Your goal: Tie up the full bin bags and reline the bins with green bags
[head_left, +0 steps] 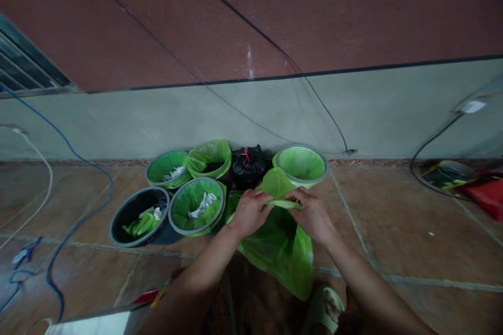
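Note:
My left hand point(251, 213) and my right hand point(313, 214) pinch the bunched upper edge of a green plastic bag point(275, 251) between them. Its body hangs below my hands, draped towards my feet. Behind it stands a lined bin point(302, 163) with a grey rim and a green liner. Left of my left hand is another lined bin point(196, 207) with white crumpled waste inside. A tied black garbage bag point(248, 164) with a pink tie sits against the wall, just beyond my hands. Whatever stands underneath the green bag is mostly hidden.
Further left are a dark bin point(118, 227) with green and white scraps, a green-lined bin point(154, 167), and a bin with a loose green liner point(210, 151). A blue hose point(94, 214) crosses the tiles. A red item point(485, 193) lies right; a black cable point(324, 102) runs down the wall.

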Tool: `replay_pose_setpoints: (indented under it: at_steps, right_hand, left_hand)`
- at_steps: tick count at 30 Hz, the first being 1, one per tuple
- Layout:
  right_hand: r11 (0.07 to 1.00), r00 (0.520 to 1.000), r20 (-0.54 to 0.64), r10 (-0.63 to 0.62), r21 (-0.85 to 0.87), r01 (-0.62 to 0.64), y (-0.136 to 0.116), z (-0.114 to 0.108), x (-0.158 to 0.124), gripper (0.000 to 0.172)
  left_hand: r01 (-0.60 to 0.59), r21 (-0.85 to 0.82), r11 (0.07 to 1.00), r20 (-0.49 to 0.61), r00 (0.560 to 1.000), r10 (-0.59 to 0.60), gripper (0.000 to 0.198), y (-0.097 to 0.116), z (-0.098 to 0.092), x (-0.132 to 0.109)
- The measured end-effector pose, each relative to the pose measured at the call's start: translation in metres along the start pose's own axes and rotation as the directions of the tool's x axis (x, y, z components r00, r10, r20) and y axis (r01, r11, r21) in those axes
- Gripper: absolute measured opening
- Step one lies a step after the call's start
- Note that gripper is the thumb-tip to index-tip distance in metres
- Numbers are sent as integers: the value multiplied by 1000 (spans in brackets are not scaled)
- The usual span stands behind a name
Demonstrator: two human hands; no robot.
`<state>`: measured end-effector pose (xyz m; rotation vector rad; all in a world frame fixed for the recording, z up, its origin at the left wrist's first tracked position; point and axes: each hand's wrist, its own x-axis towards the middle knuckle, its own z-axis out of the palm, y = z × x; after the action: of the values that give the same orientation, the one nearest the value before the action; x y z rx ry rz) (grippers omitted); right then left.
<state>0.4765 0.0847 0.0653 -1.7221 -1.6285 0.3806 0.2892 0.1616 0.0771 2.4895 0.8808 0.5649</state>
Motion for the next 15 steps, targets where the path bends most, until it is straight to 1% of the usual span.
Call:
replay_pose_setpoints:
  at_steps: [1, 3, 4, 6, 8, 10, 12, 15]
  right_hand:
    - [1000, 999, 31, 13, 0, -13, 0, 0, -1, 24]
    - [999, 995, 80, 53, -8, -52, 1, -1, -2, 27]
    - [997, 993, 92, 78, -20, -76, 3, -2, -3, 28]
    - [991, 989, 77, 126, -64, -121, 8, -5, -4, 27]
    - [978, 986, 8, 166, -131, -163, 17, -9, -4, 27]
    - [958, 978, -92, 187, -205, -202, 27, -14, -4, 29]
    - [935, 965, -175, 197, -261, -238, 37, -20, -3, 30]
    - [900, 950, -242, 199, -337, -275, 51, -30, -3, 32]
  left_hand:
    - [19, -15, 1000, -14, 1000, -19, 14, -1, 1, 0]
    - [62, -42, 997, -76, 995, -65, 15, -5, -1, 0]
    - [85, -48, 995, -121, 989, -90, 15, -8, -2, 0]
    - [141, -29, 990, -223, 964, -144, 16, -14, -7, -1]
    - [214, 19, 977, -310, 930, -197, 19, -21, -14, -1]
    - [293, 71, 954, -359, 899, -250, 21, -27, -20, -1]
    - [366, 113, 924, -366, 880, -304, 22, -32, -25, -1]
    - [478, 167, 863, -352, 846, -401, 20, -40, -30, -2]
